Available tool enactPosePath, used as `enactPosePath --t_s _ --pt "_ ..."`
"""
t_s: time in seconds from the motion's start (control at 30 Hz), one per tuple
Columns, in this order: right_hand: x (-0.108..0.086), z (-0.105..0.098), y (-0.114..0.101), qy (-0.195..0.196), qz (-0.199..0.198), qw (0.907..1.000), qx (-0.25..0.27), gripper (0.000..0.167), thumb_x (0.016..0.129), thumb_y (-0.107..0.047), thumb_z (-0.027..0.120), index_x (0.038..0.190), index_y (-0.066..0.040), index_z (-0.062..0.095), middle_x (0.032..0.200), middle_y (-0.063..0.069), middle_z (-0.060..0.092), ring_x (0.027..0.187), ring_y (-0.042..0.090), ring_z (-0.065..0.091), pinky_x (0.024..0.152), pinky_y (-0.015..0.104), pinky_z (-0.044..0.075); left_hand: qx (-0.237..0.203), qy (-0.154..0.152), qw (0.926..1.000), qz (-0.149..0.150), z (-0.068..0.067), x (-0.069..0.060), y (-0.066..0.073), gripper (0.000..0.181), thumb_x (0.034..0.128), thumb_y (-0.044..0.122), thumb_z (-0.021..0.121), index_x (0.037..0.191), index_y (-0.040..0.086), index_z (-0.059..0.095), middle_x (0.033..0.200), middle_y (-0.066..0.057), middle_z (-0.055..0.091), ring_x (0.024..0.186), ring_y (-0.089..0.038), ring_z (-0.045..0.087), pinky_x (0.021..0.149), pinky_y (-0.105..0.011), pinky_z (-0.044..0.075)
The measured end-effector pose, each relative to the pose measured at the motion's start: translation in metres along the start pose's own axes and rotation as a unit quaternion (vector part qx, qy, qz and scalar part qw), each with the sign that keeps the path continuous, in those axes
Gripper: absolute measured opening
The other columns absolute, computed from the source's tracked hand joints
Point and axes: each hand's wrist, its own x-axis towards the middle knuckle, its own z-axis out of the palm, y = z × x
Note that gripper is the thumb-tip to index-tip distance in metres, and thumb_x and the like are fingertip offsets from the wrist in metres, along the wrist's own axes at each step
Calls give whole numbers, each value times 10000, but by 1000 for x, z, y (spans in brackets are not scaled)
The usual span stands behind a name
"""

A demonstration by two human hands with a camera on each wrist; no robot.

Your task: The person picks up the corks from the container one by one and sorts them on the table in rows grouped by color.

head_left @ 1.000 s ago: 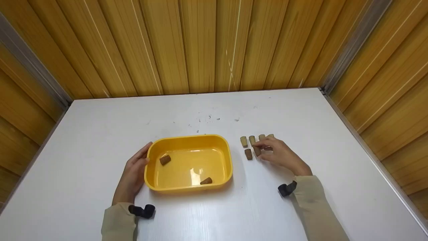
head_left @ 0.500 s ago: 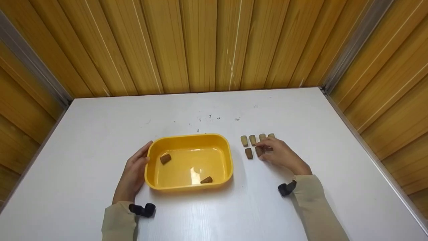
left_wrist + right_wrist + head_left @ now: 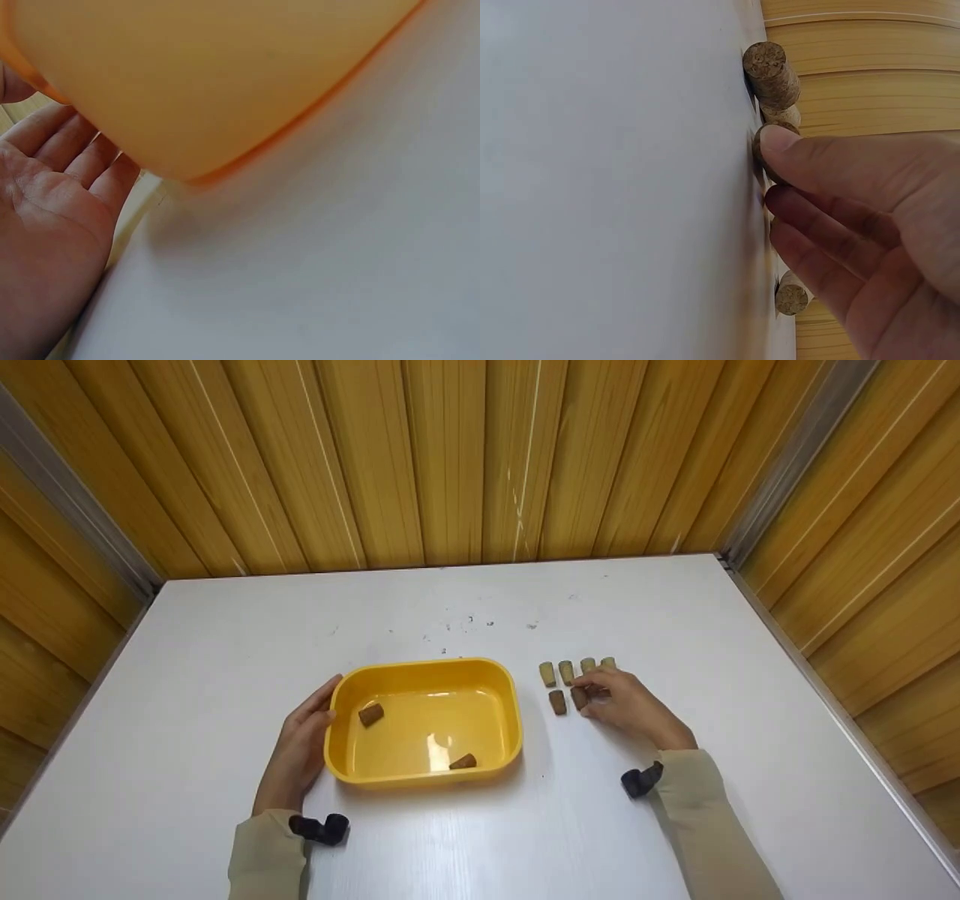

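Observation:
My right hand (image 3: 630,709) pinches a brown tapered cork (image 3: 578,698) between thumb and fingers, low over the white table. A second brown cork (image 3: 557,703) lies just left of it, with a gap between them. Behind these is a row of pale corks, among them one at the left end (image 3: 547,674) and its neighbour (image 3: 566,673); my fingers partly cover the right side of the group. My left hand (image 3: 296,750) holds the left side of a yellow tub (image 3: 424,782), thumb at the rim and fingers (image 3: 94,161) against the outer wall.
Inside the tub lie two brown corks, one at the left (image 3: 371,715) and one by the front wall (image 3: 463,762). The white table (image 3: 480,847) meets yellow wood-patterned walls (image 3: 450,465) at the back and sides. Small dark marks spot the tabletop behind the tub.
The brown cork between my right fingers has shifted slightly right and stands straighter, farther from the brown cork on its left. My left hand and the tub stay in place.

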Motion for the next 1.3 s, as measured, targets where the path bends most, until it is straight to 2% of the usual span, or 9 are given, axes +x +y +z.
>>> enactPosePath --t_s 0.23,0.47,0.63,0.8,1.1,1.3 --pt "1 1 1 -15 -146 9999 -56 418 825 -14 693 1234 -71 631 1180 101 612 1116 295 594 971 447 509 31 14 10000 -63 0 0 0 585 940 -11 340 1515 55 259 1603 -31 227 1468 -144 237 1080 -169 369" --pt "1 1 2 -12 -104 9999 0 415 826 -17 695 1231 -79 632 1183 94 626 1113 289 590 976 461 503 -49 22 10000 -79 0 1 -2 580 943 -9 343 1514 65 269 1600 -22 237 1432 -73 303 1089 -173 359" --pt "1 0 1 24 -112 9999 -42 413 815 -14 709 1218 -70 639 1165 91 636 1110 285 594 992 457 498 -44 38 10000 -80 0 1 -1 578 943 -7 346 1512 69 279 1600 -22 238 1440 -90 291 1088 -173 360" --pt "2 0 0 -14 53 10000 -13 412 810 -27 719 1212 -79 644 1170 83 638 1122 281 597 988 448 501 26 10 10000 -30 -1 1 -1 585 939 -9 342 1515 61 264 1607 -43 213 1457 -117 259 1086 -169 359" --pt "2 -1 0 -6 1 10000 -21 404 809 -43 725 1204 -80 650 1198 97 650 1137 293 597 993 454 493 -74 -3 10000 -27 -2 0 -1 569 952 1 365 1511 60 275 1603 -38 223 1366 -11 380 1088 -177 362" --pt "2 0 -1 -5 85 10000 -11 405 811 -29 716 1207 -84 651 1205 100 649 1155 301 587 1006 469 481 -101 -10 9999 -9 -1 0 -1 568 950 -3 361 1509 58 280 1601 -40 229 1345 10 398 1089 -178 361"
